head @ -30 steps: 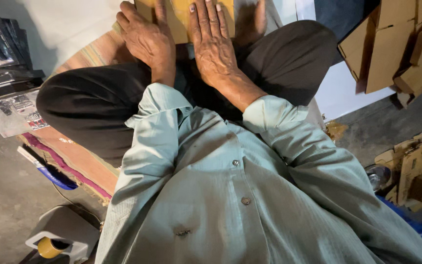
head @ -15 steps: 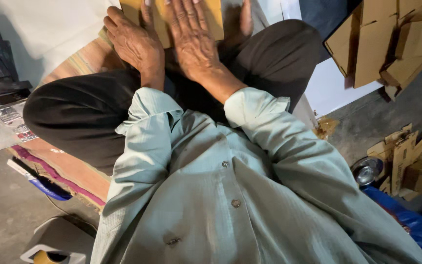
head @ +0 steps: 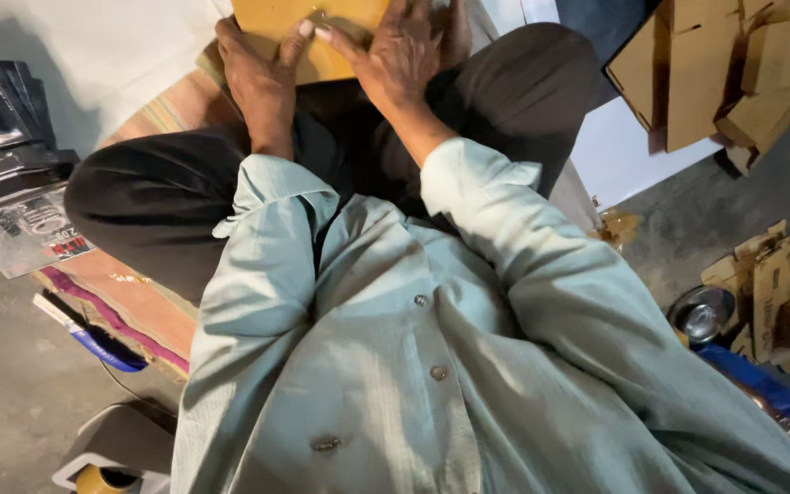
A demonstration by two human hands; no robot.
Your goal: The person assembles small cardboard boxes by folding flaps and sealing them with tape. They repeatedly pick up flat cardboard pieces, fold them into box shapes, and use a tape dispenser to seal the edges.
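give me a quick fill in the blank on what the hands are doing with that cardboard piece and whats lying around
1. Both the left hand and the right hand press on a flat yellow-brown piece of ____.
2. The person's pale green buttoned shirt has sleeves that are ____.
3. The round shiny metal bowl lies on the person's ____ side.
4. The stacked brown cardboard boxes are on the person's ____ side.

Missing words: cardboard; long; right; right

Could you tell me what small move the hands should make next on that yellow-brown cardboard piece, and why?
Probably press down and smooth along the cardboard piece. Both the left hand and the right hand already lie on it, fingers spread, above the crossed legs. Its far part runs out of view, so whether a fold is being made cannot be told.
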